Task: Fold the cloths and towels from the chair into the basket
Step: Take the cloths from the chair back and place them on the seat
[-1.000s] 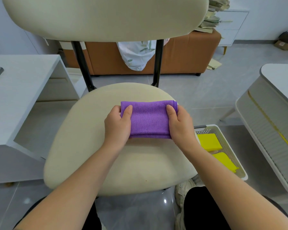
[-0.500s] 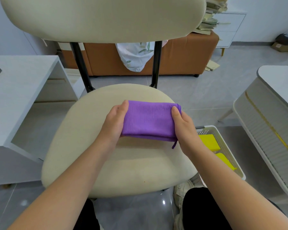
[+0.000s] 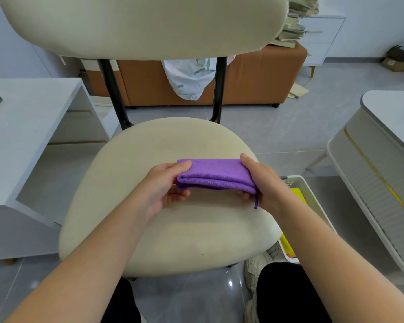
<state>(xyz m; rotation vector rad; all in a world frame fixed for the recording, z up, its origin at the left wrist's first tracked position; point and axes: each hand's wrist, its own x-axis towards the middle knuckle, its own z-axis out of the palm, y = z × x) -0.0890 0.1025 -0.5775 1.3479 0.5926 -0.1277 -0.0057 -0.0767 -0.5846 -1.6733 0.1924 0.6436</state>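
A folded purple cloth (image 3: 216, 174) hangs just above the cream chair seat (image 3: 173, 229). My left hand (image 3: 166, 187) grips its left end, thumb on top and fingers underneath. My right hand (image 3: 264, 183) grips the right end the same way, and a purple loop dangles below that corner. To the right of the chair, on the floor, stands the white basket (image 3: 301, 183) with folded yellow cloths (image 3: 299, 194) inside, partly hidden by my right forearm.
A white desk (image 3: 21, 127) stands on the left and a white rounded table (image 3: 383, 159) on the right. Behind the chair's backrest (image 3: 142, 24) is a brown sofa (image 3: 254, 80) with a patterned white cloth (image 3: 189, 78). My shoe (image 3: 257, 266) sits by the basket.
Both hands have lifted the folded purple cloth off the seat and drawn it slightly toward me and to the right. It lay flat under my palms a second ago.
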